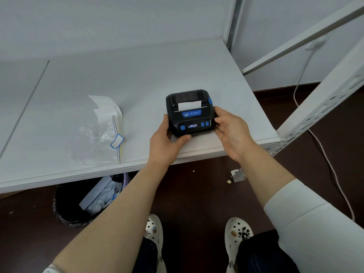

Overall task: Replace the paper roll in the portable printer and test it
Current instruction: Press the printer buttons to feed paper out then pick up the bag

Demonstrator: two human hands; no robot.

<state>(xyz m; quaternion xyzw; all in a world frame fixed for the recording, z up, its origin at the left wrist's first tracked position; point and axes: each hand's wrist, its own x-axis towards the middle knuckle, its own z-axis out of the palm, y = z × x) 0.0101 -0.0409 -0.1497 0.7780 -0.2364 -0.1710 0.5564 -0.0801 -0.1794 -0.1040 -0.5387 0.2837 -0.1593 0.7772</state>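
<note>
A black portable printer [190,112] with blue buttons sits near the front right of the white table [118,79]. Its lid is closed, its small screen is lit, and a short strip of white paper [189,105] sticks out of the slot. My left hand [167,141] grips the printer's left side, thumb curled along its front bottom edge. My right hand [231,133] holds the right side, fingertips on the casing.
A clear plastic bag [94,138] with white paper strips [106,109] lies to the printer's left. A black waste bin [86,201] with paper scraps stands under the table. White shelf struts [315,107] rise at the right, and a cable [323,154] runs across the dark floor.
</note>
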